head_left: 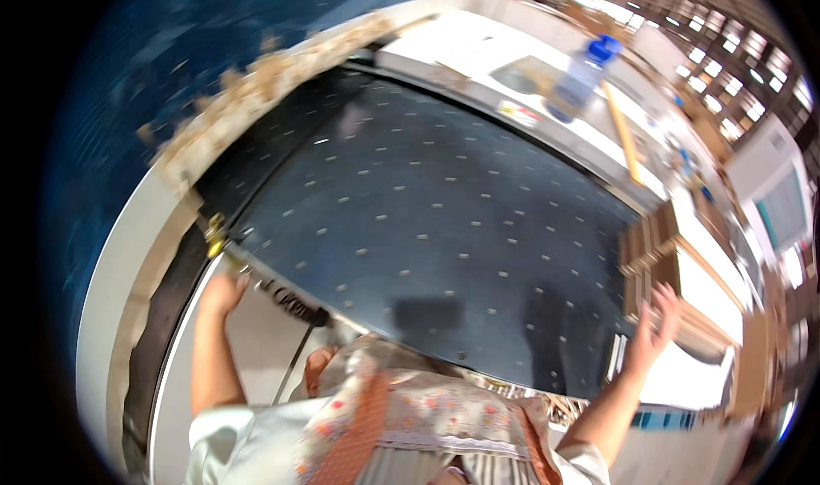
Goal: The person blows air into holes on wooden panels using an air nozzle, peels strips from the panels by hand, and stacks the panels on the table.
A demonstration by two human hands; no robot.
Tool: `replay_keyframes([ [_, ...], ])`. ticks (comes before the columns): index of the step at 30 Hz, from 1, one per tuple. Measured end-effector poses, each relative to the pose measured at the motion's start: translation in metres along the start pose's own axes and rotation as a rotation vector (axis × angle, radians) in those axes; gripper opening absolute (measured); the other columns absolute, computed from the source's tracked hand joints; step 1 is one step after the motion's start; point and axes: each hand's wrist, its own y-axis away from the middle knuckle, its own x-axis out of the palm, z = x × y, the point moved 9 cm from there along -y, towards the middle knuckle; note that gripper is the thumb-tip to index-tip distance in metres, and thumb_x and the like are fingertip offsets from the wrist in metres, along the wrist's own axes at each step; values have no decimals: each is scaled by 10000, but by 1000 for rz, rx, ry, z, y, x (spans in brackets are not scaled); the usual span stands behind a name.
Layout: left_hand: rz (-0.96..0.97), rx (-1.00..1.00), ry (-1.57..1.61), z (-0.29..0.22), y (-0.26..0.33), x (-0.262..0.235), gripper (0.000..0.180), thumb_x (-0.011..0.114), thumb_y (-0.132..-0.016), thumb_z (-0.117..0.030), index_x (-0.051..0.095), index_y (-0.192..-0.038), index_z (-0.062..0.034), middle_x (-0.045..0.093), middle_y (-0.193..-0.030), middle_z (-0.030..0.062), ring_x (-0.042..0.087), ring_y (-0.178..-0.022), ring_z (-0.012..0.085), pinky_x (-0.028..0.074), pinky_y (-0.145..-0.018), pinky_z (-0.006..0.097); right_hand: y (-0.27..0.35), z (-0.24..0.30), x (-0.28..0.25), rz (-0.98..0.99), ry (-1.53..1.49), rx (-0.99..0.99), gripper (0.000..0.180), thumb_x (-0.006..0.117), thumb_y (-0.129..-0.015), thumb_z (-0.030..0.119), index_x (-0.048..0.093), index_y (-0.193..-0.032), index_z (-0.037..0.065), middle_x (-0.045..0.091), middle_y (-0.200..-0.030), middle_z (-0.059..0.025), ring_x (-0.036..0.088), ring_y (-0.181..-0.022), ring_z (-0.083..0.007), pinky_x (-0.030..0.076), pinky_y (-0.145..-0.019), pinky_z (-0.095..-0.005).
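Left fingers point(241, 285) beside crosswise tabletop point(412, 234)

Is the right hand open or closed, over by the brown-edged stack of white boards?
Open: the right hand has its fingers spread apart beside the stack; whether it touches cannot be told.

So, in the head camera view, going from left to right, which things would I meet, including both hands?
Left hand → black bar with pale markings → translucent bottle with blue cap → right hand → white unit with teal panel.
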Motion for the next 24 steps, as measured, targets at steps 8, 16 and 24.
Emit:
replay_keyframes([
  [8, -78, 677, 573, -174, 80, -5, 76, 591, -776, -72, 542, -787, -14, 544, -720, 101, 529, -637, 212, 432, -594, 322, -70, -47, 64, 48, 434, -10, 573, 690, -729, 201, 452, -1209, -1, 432, -1276, -192, 363, -1232, -342, 297, -1007, -467],
  [16, -329, 935, 124, -218, 90, 37, 421, 584, -760, -234, 504, -1087, 18, 504, -1113, 187, 444, -1094, 378, 327, -938, 458, -127, -184, 60, 505, 849, 675, 684, 690, -717, 404, 444, -1235, 33, 476, -1261, -130, 390, -1224, -255, 284, -1013, -509],
  [24, -264, 884, -28, -201, 69, 59, 341, 545, -804, -215, 501, -1061, 6, 512, -1057, 197, 449, -1076, 383, 347, -920, 471, -129, -179, 87, 344, 910, 371, 205, 600, -747, 197, 615, -913, 78, 624, -942, -87, 574, -955, -241, 400, -897, -426],
])
